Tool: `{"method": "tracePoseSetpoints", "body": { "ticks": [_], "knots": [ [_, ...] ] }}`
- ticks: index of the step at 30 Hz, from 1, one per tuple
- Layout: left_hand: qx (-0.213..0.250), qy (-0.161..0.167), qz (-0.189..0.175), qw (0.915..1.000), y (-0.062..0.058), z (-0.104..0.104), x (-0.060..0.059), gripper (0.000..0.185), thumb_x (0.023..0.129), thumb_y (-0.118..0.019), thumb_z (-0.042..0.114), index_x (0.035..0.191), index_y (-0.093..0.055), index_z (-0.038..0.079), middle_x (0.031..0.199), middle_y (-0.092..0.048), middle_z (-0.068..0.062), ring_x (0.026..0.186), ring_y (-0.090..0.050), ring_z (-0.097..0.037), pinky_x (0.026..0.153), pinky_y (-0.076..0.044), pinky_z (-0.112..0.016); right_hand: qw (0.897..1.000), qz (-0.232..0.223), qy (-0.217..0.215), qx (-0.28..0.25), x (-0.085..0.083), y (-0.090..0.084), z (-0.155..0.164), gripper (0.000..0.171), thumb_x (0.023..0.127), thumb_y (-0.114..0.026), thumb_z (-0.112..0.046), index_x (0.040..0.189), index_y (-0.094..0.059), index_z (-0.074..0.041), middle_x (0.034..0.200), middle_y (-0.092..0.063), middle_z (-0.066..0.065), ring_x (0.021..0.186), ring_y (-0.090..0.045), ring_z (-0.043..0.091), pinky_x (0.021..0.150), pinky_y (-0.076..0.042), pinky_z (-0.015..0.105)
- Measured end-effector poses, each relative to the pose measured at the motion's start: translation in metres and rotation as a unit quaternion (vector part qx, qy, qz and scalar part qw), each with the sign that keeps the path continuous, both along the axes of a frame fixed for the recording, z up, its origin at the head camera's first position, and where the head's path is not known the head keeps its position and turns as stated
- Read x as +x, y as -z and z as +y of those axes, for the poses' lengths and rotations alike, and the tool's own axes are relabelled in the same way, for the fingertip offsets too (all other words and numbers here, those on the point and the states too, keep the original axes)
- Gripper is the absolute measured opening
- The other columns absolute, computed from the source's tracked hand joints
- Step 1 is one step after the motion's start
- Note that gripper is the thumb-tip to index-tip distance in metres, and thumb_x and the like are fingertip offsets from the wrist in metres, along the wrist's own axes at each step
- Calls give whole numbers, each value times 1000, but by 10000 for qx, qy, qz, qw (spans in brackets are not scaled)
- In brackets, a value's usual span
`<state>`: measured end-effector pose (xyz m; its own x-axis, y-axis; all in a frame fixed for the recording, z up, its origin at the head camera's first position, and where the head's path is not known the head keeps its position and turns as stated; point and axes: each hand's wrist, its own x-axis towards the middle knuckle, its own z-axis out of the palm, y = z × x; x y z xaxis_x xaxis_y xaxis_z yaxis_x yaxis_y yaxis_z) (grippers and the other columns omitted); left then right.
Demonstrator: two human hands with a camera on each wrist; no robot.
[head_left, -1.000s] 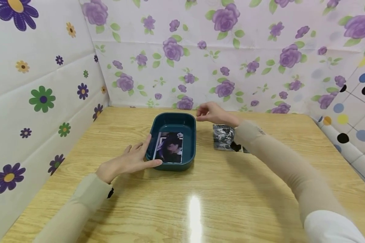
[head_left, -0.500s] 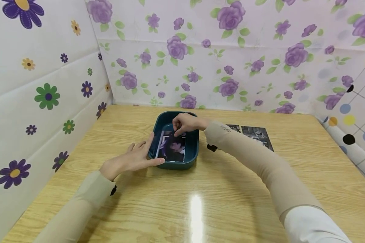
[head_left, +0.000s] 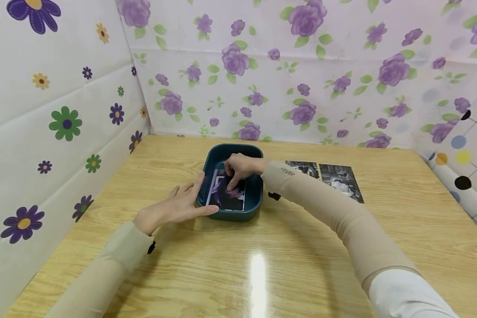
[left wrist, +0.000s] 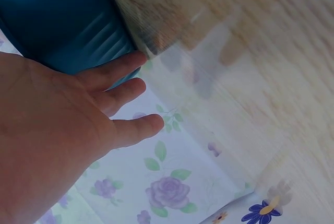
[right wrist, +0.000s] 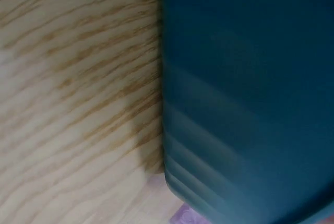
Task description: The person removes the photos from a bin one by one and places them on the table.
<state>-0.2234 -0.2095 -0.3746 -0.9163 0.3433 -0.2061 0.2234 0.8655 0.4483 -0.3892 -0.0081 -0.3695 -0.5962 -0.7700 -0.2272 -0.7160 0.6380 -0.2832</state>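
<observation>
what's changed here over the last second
The right hand moved left and nearer, from beside the far right corner of the tray to over the photo inside it; whether it pinches the photo is unclear. The left hand, tray and photo stayed put.

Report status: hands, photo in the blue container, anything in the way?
Left hand spread at near-left corner of blue container. Right hand inside it, over the photo; grip unclear. Photo partly hidden by that hand; nothing else seen in the way.
</observation>
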Motion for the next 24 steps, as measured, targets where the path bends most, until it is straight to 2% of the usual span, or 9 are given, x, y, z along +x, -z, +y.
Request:
{"method": "tracePoseSetpoints", "body": {
  "ticks": [6, 10, 14, 18, 24],
  "knots": [
    [36, 2, 23, 10000, 0, 1, 0, 111, 85, -48, 74, 154, 19, 19, 159, -21, -20, 149, -11, -40, 113, 4, -68, 9991, 410, 98, -42, 2, -3, 1, 42, 71, -85, -40, 93, -64, -11, 103, -54, 7, 96, -43, 22, 80, -38, 32],
    [45, 1, 2, 10000, 0, 1, 0, 110, 85, -48, 74, 154, 19, 20, 159, -21, -20, 149, -11, -40, 113, 3, -68, 9976, 563, 254, -299, 5, -9, 3, 39, 76, -84, -32, 99, -62, -11, 106, -58, 7, 97, -41, 24, 86, -37, 37],
    [37, 19, -42, 10000, 0, 0, 0, 110, 85, -47, 74, 153, 20, 20, 159, -20, -20, 149, -9, -40, 113, 4, -68, 9950, 145, 408, -895, 6, -18, 8, 33, 79, -80, -17, 101, -58, -8, 111, -56, 8, 100, -46, 22, 93, -40, 38],
    [36, 11, -69, 10000, -1, 0, 0, 110, 85, -47, 74, 154, 19, 20, 159, -21, -20, 150, -9, -40, 113, 5, -67, 9858, -341, 497, -1568, 2, -37, 19, 32, 78, -78, -7, 102, -57, -5, 112, -55, 11, 101, -49, 21, 93, -43, 34],
    [15, 11, -25, 10000, -1, 1, 1, 110, 85, -47, 75, 154, 19, 21, 159, -22, -19, 149, -9, -40, 114, 5, -67, 9688, -691, 918, -2198, -8, -78, 52, 31, 76, -76, -4, 102, -59, -6, 108, -56, 10, 94, -52, 21, 81, -45, 29]
  ]
}}
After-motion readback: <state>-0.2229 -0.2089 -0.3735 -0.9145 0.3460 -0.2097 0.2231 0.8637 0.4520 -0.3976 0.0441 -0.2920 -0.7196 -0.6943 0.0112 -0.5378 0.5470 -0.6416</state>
